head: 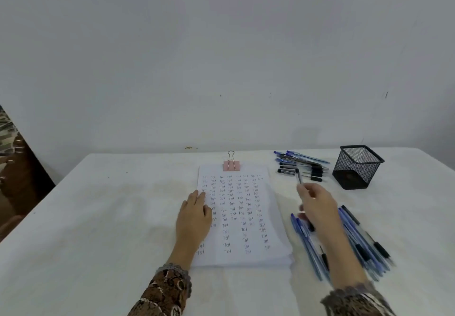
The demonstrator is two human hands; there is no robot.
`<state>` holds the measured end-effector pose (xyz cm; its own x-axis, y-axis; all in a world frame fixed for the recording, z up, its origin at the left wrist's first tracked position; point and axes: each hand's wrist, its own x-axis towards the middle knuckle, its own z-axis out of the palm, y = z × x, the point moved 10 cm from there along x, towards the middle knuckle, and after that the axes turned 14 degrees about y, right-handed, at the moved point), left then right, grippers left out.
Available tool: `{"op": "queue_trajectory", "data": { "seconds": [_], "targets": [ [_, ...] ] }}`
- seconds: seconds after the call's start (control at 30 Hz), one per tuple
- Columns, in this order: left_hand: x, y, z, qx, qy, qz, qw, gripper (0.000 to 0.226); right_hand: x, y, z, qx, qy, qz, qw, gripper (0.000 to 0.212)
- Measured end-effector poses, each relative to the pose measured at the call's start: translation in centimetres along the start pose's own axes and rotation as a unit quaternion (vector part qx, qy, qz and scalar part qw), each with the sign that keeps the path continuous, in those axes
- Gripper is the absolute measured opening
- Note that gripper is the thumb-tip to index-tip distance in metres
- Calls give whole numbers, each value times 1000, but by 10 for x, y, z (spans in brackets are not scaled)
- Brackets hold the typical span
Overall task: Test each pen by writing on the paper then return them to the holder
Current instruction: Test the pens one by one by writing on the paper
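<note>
My left hand lies flat and open on the left edge of the paper. My right hand, just right of the paper, pinches one pen. The mesh holder stands farther right on the counter.

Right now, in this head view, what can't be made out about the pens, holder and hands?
- Right hand: motion-blurred; it holds a pen, but its tip is hidden in the fingers.
- Near pile of pens: blurred and crossed by the right arm; no count possible.
- Holder: tilted; mesh and shadow obscure any contents.
- Left hand: covers writing at the left edge of the paper.
</note>
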<state>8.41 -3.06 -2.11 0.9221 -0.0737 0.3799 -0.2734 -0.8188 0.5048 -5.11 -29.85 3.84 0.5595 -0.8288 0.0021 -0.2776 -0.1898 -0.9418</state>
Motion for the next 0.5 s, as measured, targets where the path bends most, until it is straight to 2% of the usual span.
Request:
{"op": "queue_trajectory", "data": {
  "seconds": [0.07, 0.13, 0.23, 0.4, 0.5],
  "targets": [
    [0, 0, -1, -3, 3, -2, 1000, 45, 8, -3, -30, -176, 37, -79, 980, 22],
    [0, 1, -1, -7, 3, -5, 1000, 45, 12, 12, -47, -271, 39, -58, 960, 23],
    [0, 1, -1, -9, -2, -7, 1000, 46, 12, 34, -49, -383, -19, -30, 923, 23],
    [1, 1, -1, -8, 0, -6, 1000, 46, 10, 38, -41, -403, -42, -59, 912, 26],
    [0, 2, -1, -6, -2, -4, 1000, 45, 14, 33, -39, -399, -69, -59, 912, 16]
  ]
}}
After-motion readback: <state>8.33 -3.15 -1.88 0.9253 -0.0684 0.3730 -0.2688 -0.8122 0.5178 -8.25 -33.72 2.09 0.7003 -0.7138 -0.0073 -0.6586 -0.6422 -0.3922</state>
